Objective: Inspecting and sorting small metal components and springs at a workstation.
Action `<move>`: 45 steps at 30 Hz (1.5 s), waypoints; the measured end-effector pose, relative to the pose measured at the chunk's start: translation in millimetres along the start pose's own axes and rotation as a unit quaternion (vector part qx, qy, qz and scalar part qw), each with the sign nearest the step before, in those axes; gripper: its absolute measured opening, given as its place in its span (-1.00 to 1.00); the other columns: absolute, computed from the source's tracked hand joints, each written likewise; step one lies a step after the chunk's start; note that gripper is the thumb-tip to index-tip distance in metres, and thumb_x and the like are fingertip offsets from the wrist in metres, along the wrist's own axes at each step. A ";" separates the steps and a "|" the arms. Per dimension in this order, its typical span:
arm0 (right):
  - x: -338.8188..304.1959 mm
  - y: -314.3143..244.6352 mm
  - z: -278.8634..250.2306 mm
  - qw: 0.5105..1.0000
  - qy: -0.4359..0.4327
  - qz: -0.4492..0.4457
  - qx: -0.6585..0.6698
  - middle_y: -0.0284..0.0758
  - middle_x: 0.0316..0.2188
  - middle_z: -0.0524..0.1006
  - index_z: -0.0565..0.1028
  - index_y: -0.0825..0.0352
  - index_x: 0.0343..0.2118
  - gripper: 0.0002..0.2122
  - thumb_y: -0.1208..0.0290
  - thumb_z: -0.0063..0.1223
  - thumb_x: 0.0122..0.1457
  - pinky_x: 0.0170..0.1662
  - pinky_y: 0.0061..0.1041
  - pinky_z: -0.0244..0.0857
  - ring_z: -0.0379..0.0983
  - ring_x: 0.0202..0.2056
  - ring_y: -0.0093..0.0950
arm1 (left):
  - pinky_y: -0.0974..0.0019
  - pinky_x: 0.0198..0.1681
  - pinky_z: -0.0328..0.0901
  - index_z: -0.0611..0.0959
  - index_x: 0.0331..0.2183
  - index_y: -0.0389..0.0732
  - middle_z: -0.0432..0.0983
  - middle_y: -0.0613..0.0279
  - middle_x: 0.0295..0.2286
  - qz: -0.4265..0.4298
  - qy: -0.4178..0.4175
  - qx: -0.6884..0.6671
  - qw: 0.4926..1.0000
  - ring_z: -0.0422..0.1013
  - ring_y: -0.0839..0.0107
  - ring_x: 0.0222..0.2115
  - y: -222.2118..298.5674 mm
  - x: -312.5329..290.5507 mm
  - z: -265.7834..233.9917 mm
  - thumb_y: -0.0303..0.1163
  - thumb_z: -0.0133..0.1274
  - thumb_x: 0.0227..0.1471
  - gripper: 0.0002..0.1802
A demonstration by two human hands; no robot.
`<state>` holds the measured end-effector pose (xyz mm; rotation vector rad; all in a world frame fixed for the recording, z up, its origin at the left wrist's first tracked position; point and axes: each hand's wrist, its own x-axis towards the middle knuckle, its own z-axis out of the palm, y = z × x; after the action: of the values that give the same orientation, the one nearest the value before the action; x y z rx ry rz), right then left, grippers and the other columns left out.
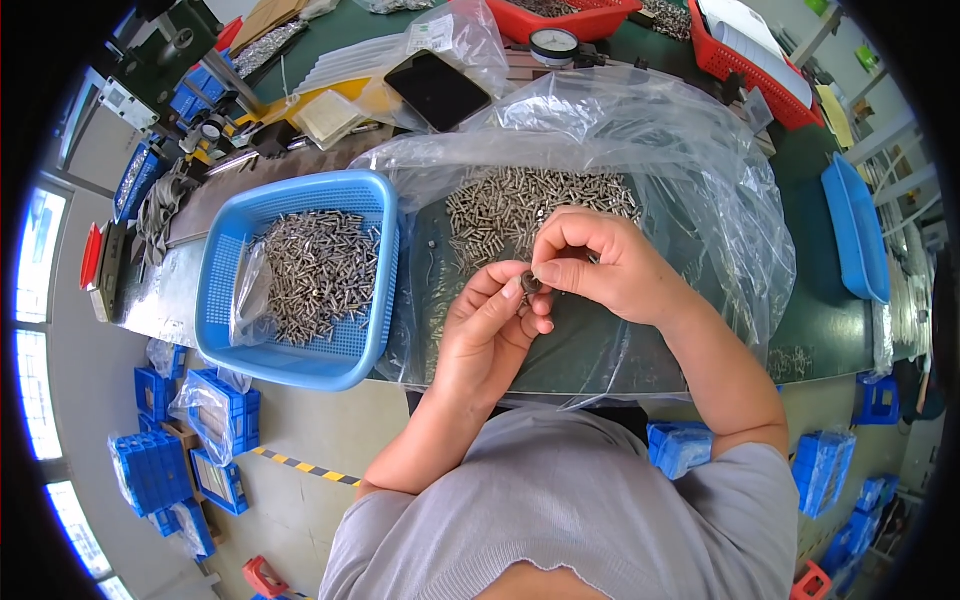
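Note:
My left hand (483, 335) is closed around a small round dark metal piece (530, 283), held between thumb and fingers above the bench. Right beside it, my right hand (612, 265) pinches with thumb and forefinger. Whatever lies between those fingertips is too small or hidden to make out. Just beyond both hands, a heap of small metal pins (485, 215) is spread on a clear plastic sheet (715, 200). To the left stands a light blue basket (212, 300) with many similar pins (318, 275) in it and a clear plastic bag (253, 295) along its inner left side.
A black phone (437, 90) and a dial gauge (553, 43) lie behind the sheet. Red baskets (745, 65) stand at the back, a blue tray (855, 230) at the right edge. A metal stand (180, 60) rises far left. Blue crates (155, 470) sit on the floor.

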<state>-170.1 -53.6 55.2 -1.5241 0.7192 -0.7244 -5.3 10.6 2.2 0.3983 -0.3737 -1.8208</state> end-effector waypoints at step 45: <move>11.8 30.2 -7.0 0.844 0.082 -0.186 -0.497 -0.36 -0.51 0.39 0.49 0.26 -0.53 -0.84 0.44 0.22 -0.24 -0.27 -0.34 0.28 0.35 -0.35 -0.32 | 0.40 -0.30 0.30 0.47 -0.14 -0.27 0.40 0.15 -0.25 0.020 -0.011 -0.028 0.999 0.32 0.43 -0.30 -0.8 2.7 -6.2 -0.35 -0.09 0.16 -0.73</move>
<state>-169.3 -69.3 25.9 -2.6316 1.0192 -0.8183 -4.0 7.9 -3.9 0.3305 -0.3429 -1.7932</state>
